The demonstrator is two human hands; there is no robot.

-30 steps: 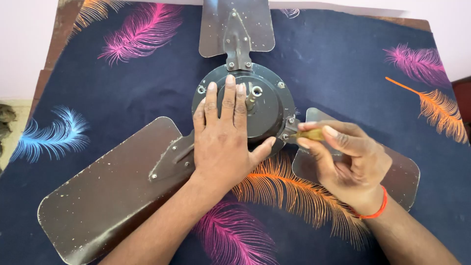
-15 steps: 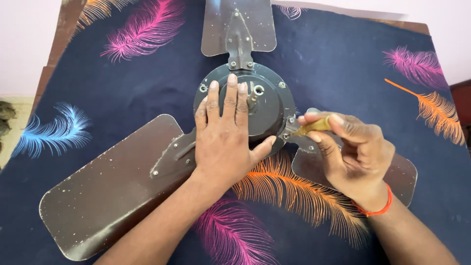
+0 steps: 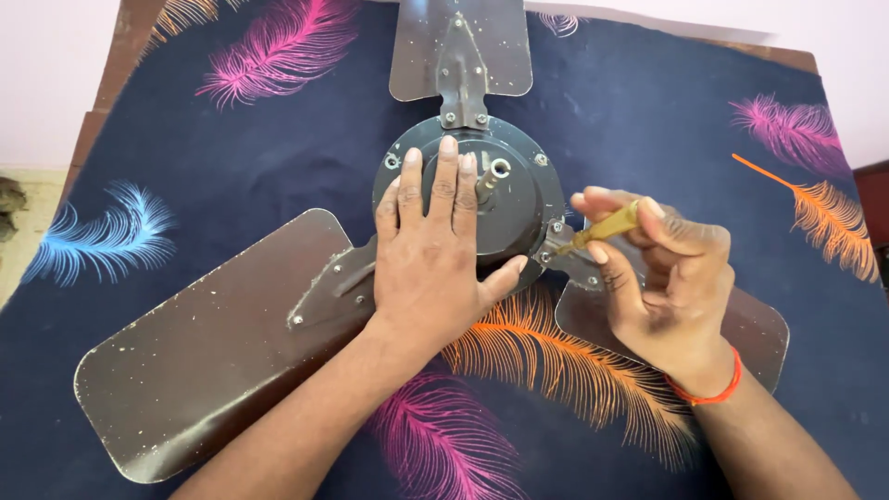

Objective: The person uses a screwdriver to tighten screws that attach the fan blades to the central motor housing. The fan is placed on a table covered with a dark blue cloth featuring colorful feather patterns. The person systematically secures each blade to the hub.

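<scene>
Head view: screwdriver [image 3: 607,227] tip hidden at fan hub [image 3: 519,199], right hand [image 3: 662,287] grip pinching it, left hand [image 3: 431,250] spread flat.

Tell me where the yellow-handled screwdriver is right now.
In the head view, the yellow-handled screwdriver sits right of centre, pinched in the right hand, its tip at the dark round fan hub's right-blade bracket.

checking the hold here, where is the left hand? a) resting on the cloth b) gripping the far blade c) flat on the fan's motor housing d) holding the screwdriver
c: the left hand lies palm-down on the round motor housing, while the right hand pinches the yellow-handled screwdriver.
</scene>
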